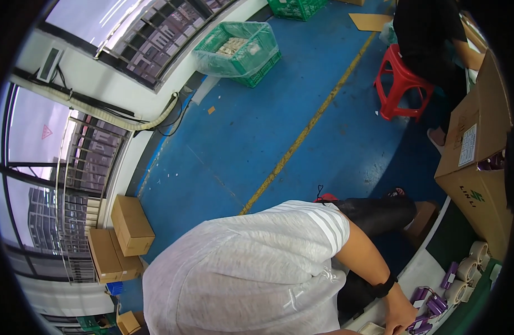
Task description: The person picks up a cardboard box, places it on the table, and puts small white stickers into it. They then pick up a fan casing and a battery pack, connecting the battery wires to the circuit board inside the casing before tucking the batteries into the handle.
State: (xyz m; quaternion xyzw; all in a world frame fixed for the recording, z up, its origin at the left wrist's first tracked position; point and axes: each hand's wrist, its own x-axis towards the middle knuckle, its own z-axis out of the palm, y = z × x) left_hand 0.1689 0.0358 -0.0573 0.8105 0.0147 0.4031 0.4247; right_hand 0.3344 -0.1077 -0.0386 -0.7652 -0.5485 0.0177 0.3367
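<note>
At the lower right, my left hand [399,317], with a black band on the wrist, is over the edge of the worktable. Its fingers are curled downward and seem closed; what they hold is hidden at the frame's lower edge. Right beside it lie several purple-wrapped battery packs [436,305] with wires. Another purple pack [449,275] rests farther along, next to rolls of pale tape [467,269]. Only a sliver of my right forearm shows along the bottom edge, and my right hand is outside the picture.
A large cardboard box [473,195] stands on the green-topped table. Beyond it, a person [430,33] sits by a red stool [401,84]. Green lined crates [257,70] and cardboard boxes [132,223] stand along the windowed wall. A yellow line [307,131] crosses the blue floor.
</note>
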